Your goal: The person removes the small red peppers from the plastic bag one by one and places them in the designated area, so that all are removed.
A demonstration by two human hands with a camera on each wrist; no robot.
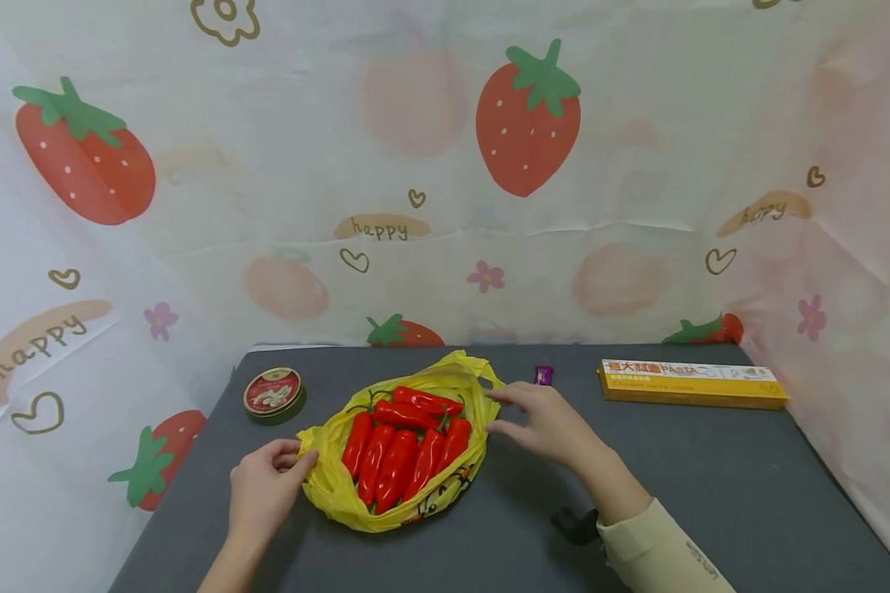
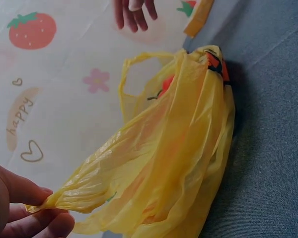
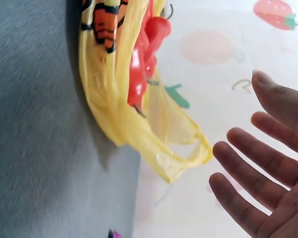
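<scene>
A yellow plastic bag (image 1: 326, 486) sits on the dark table with its mouth spread wide. Inside it lie several glossy red chili peppers (image 1: 396, 465) with green stems. My left hand (image 1: 265, 486) pinches the bag's left edge between thumb and fingers; the left wrist view shows the gathered plastic pulled out to the fingertips. Beside the bag's right edge is my right hand (image 1: 537, 422), its fingers spread and apart from the loose handle loop (image 3: 188, 158) in the right wrist view. Orange and black print (image 3: 107, 25) shows on the bag's side.
A round tin (image 1: 274, 395) with a red lid stands at the back left. Behind my right hand lies a small purple packet (image 1: 544, 375). A yellow pasta box (image 1: 693, 385) is at the back right. Strawberry-printed cloth (image 1: 445, 165) hangs behind the table.
</scene>
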